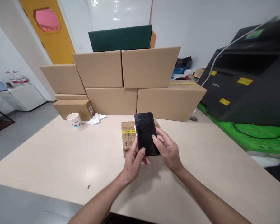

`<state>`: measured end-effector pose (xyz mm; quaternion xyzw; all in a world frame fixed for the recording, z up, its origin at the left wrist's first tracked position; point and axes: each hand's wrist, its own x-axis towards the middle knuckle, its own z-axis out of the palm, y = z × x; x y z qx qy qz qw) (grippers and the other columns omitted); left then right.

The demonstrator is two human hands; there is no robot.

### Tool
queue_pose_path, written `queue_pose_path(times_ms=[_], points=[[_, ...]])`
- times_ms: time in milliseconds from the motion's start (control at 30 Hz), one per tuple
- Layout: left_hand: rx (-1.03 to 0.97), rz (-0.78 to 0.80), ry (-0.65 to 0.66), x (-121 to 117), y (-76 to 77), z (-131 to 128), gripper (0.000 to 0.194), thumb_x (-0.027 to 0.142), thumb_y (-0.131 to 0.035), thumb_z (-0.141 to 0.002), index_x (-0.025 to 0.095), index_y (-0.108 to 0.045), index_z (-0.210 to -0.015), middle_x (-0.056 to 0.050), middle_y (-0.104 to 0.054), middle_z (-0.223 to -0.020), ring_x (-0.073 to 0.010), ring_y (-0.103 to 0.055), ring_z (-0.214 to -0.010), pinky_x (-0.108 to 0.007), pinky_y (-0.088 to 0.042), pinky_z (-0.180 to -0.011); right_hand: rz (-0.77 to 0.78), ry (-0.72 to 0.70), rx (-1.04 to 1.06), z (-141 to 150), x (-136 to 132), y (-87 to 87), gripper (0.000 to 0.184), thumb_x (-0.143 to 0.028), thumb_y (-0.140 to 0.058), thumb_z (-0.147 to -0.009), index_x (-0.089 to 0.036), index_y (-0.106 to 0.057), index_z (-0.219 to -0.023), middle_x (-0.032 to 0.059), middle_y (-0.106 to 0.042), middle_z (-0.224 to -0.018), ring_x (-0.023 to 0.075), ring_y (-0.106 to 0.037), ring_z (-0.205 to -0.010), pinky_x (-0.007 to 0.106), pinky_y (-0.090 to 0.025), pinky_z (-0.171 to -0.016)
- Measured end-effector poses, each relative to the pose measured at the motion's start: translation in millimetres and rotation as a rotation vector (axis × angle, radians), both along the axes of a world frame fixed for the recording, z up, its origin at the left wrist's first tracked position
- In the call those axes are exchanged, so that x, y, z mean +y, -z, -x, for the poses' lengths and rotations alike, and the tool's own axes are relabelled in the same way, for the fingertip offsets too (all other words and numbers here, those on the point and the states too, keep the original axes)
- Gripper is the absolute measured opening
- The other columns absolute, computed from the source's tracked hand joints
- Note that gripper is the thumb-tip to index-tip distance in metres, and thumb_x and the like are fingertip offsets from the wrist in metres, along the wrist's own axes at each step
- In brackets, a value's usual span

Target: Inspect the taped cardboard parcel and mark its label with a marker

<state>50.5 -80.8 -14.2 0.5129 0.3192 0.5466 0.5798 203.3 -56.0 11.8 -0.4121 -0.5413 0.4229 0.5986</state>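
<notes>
1. On my feed the phone [146, 133] is a slim slab with rounded corners, its dark screen glossy and speckled with pale marks near the far end.
2. I see its long axis running away from the wearer, the far end leaning slightly left and pointing at the stacked boxes; the screen faces back up at my camera.
3. It is held over the bench [72, 165], in front of a small carton [128, 140] that it partly covers; I can't tell whether the two touch.
4. My view has the left hand [133, 160] gripping the phone's lower left, thumb on the front, fingers wrapped behind and showing below it.
5. The right hand [171, 152] grips the right edge, thumb on the screen, fingers at the side.
6. The carton is printed brown cardboard, banded with shiny yellow tape.
7. Farther out I make out a round paper cup [74, 120], crumpled white tissue [96, 119] and plain, matte cardboard boxes [110, 101], topped by a dark green box [121, 39].
</notes>
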Motion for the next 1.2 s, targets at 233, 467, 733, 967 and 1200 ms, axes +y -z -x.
queue_pose_path(times_ms=[233, 467, 733, 967, 1200], points=[[0.027, 0.007, 0.028, -3.4, -3.0, 1.1, 0.089, 0.057, -0.063, -0.096, 0.015, -0.024, -0.165, 0.003, -0.061, -0.063, -0.0118, -0.061, -0.053, -0.025, -0.058, -0.056, -0.021, -0.031, -0.034, 0.0, -5.4, -5.4, 0.048, -0.047, -0.067, -0.093, -0.020, -0.061, -0.132, 0.0023, -0.076, -0.085, 0.0159, -0.070, -0.072, 0.028, -0.060, -0.069], [0.048, 0.027, 0.044, -1.6, 1.0, 1.2, 0.095, 0.059, -0.063, -0.095, 0.013, -0.019, -0.166, 0.004, -0.060, -0.061, -0.0118, -0.061, -0.052, -0.024, -0.057, -0.054, 0.009, -0.036, -0.022, -0.8, -5.7, 1.8, 0.050, -0.048, -0.068, -0.093, -0.019, -0.060, -0.133, 0.0007, -0.071, -0.077, 0.0156, -0.065, -0.066, 0.027, -0.055, -0.059], [0.046, 0.025, 0.055, 0.8, 0.5, 2.9, 0.094, 0.058, -0.063, -0.095, 0.012, -0.019, -0.165, 0.003, -0.061, -0.061, -0.0110, -0.060, -0.051, -0.022, -0.056, -0.054, 0.007, -0.047, -0.046, -0.5, -3.8, 0.9, 0.051, -0.047, -0.066, -0.094, -0.017, -0.059, -0.134, -0.0033, -0.059, -0.066, 0.0128, -0.053, -0.056, 0.025, -0.046, -0.050], [0.021, 0.008, 0.056, 2.1, -0.1, 3.5, 0.091, 0.055, -0.063, -0.097, 0.014, -0.020, -0.165, 0.002, -0.063, -0.065, -0.0110, -0.062, -0.053, -0.022, -0.056, -0.056, -0.017, -0.103, -0.036, -0.4, -4.9, -4.4, 0.055, -0.044, -0.066, -0.094, -0.016, -0.054, -0.140, -0.0045, -0.057, -0.066, 0.0141, -0.057, -0.058, 0.028, -0.052, -0.054], [-0.031, -0.011, 0.064, 2.7, 1.4, 4.1, 0.080, 0.049, -0.064, -0.098, 0.019, -0.029, -0.163, -0.002, -0.067, -0.081, -0.0104, -0.064, -0.057, -0.023, -0.057, -0.057, 0.029, -0.176, 0.043, -2.3, -6.8, -5.2, 0.058, -0.044, -0.070, -0.091, -0.016, -0.052, -0.139, 0.0078, -0.076, -0.095, 0.0204, -0.072, -0.077, 0.034, -0.061, -0.068]])
